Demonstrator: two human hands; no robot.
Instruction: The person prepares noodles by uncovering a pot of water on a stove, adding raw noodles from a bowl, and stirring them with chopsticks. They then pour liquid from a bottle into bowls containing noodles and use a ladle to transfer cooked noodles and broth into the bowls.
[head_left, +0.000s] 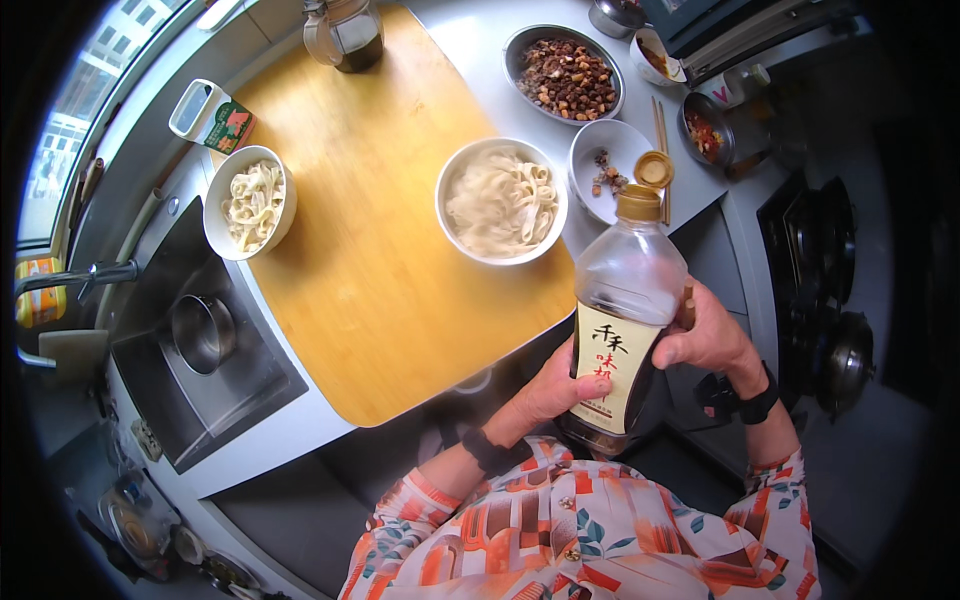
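Before my chest is a large clear plastic bottle (616, 367) of dark sauce, likely soy sauce, with a cream label bearing writing. My left hand (551, 386) grips its lower part, thumb across the label. My right hand (701, 330) is at its upper right side, fingers partly hidden behind it; a small brown end shows beside them, too hidden to name. The bottle's gold flip cap (654, 169) is up. Beyond it, a white bowl of wide noodles (502, 201) steams on the wooden board (375, 300). Another noodle bowl (250, 202) stands at the board's left edge.
A metal bowl of browned diced food (568, 73), a white bowl with scraps (592, 146) and wooden chopsticks (661, 135) lie on the counter. A glass jug (352, 37) stands at the back. Left is a sink (247, 375) holding a metal pot (203, 334); right, a stove (814, 247).
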